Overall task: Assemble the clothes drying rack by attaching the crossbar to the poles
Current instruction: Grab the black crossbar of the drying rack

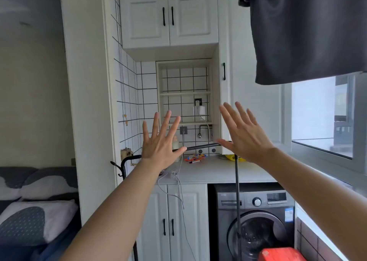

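A black crossbar [202, 146] runs roughly level at chest height, partly hidden behind both hands. Its right end meets a black upright pole [237, 191] that drops in front of the washing machine. At the left, a curved black end piece with hooks [124, 164] sits above the other pole, mostly hidden by my forearm. My left hand [161, 141] is raised with fingers spread, palm facing away, in front of the bar and holding nothing. My right hand [243, 135] is likewise spread and empty, just over the bar's right end.
White counter [214, 171] with snack packets and cables lies behind the rack. A grey washing machine [258, 221] stands below it, white cabinets beside. Dark cloth [307, 32] hangs top right near the window. A red box [282, 254] sits bottom right; bedding at left.
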A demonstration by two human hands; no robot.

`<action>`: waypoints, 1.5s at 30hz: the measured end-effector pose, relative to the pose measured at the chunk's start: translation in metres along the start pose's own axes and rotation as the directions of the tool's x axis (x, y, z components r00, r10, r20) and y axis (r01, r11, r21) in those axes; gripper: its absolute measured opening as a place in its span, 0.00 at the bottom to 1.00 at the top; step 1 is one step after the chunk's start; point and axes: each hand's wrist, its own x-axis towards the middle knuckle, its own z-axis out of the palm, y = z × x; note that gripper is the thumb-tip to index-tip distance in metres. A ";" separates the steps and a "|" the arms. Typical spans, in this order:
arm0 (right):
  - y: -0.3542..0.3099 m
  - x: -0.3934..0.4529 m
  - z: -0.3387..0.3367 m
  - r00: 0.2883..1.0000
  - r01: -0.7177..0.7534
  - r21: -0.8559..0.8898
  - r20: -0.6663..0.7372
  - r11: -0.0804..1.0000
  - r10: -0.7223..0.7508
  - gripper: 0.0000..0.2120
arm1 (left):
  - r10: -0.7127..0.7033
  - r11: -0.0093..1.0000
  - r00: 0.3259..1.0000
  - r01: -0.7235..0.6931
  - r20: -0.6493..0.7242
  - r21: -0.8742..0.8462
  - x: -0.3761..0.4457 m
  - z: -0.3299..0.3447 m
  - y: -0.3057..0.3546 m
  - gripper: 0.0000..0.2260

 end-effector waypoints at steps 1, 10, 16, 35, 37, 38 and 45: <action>0.002 -0.001 0.005 1.000 0.016 0.019 0.001 1.000 -0.016 0.41 | 0.015 1.000 1.000 -0.015 -0.005 0.024 0.000 0.003 0.004 0.41; 0.012 -0.010 0.070 0.999 0.052 0.134 0.004 0.990 -0.053 0.26 | 0.074 0.995 0.997 -0.073 0.012 -0.061 -0.003 0.065 0.026 0.28; 0.018 -0.013 0.149 0.995 -0.030 0.193 0.098 0.981 0.011 0.24 | 0.114 0.983 0.993 -0.114 -0.012 -0.143 0.001 0.127 0.030 0.17; 0.086 0.073 0.377 0.924 -0.254 0.120 0.323 0.960 0.204 0.24 | 0.239 0.933 0.963 -0.192 0.122 -0.304 0.105 0.377 0.048 0.11; 0.102 0.081 0.399 0.918 -0.280 0.123 0.325 0.952 0.228 0.23 | 0.267 0.919 0.959 -0.224 0.097 -0.323 0.120 0.403 0.060 0.11; 0.112 0.085 0.411 0.915 -0.285 0.121 0.329 0.951 0.232 0.23 | 0.276 0.914 0.957 -0.234 0.087 -0.330 0.129 0.418 0.067 0.11; 0.176 0.117 0.486 0.912 -0.306 0.168 0.334 0.937 0.237 0.24 | 0.309 0.911 0.948 -0.272 0.074 -0.310 0.190 0.494 0.113 0.21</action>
